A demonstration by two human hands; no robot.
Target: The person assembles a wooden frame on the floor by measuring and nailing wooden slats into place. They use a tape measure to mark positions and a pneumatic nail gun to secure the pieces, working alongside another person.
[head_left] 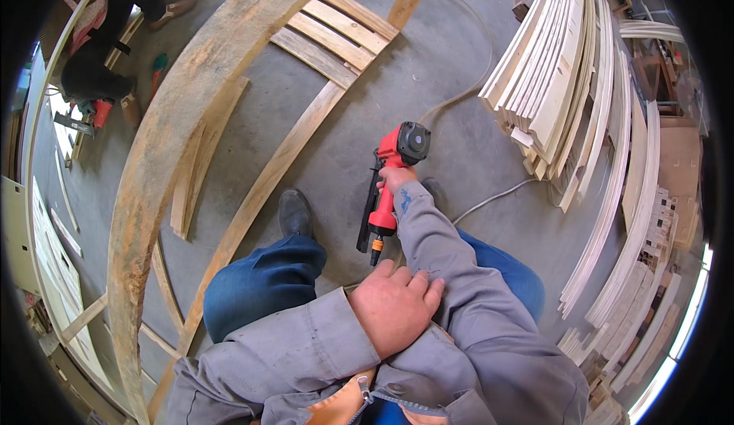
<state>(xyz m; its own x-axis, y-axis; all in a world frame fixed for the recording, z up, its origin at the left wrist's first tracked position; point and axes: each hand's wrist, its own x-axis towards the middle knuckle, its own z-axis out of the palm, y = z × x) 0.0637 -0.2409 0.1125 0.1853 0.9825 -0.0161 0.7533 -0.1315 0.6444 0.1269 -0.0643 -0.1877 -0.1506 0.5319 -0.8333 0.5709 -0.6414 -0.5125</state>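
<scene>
In my right hand is a red and black nail gun, gripped by its handle, with its round black cap at the far end. A long black magazine runs along its left side. An orange and black air fitting sticks out of its near end. My left hand lies back up against my right sleeve, just below the fitting. Its fingers are bent down, and their undersides are hidden. To the left stands a wooden frame with several short slats.
A large curved-looking wooden board rises close by on the left. Stacked pale wood strips fill the right side. An air hose crosses the concrete floor. At the upper left, another person is beside a second red nail gun.
</scene>
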